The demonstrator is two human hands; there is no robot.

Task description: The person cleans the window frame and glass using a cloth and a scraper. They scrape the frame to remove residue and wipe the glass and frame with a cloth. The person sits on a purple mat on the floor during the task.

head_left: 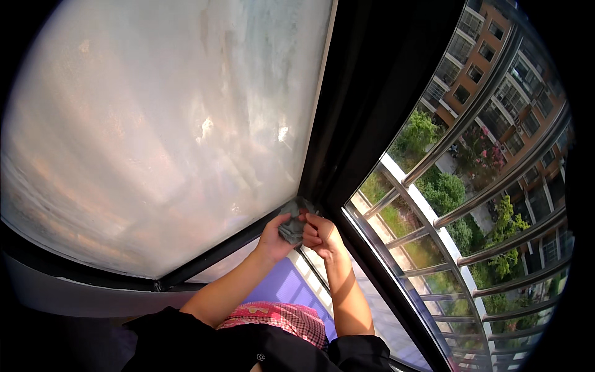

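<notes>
A crumpled grey cloth (290, 230) is bunched between my two hands, close to the corner where the dark window frames meet. My left hand (274, 240) grips its left side, the thumb toward the top. My right hand (320, 235) has its fingers curled in against the cloth's right side. Part of the cloth lies hidden behind my fingers. To the left stands a large frosted, streaked glass pane (167, 124), its black lower frame (217, 251) running up to the cloth.
A thick black window post (347, 111) rises behind my hands. On the right, metal railings (458, 204) curve outside the window, with trees and a brick building (483, 56) beyond. A purple surface (282, 285) and a pink checked apron (279, 315) show below.
</notes>
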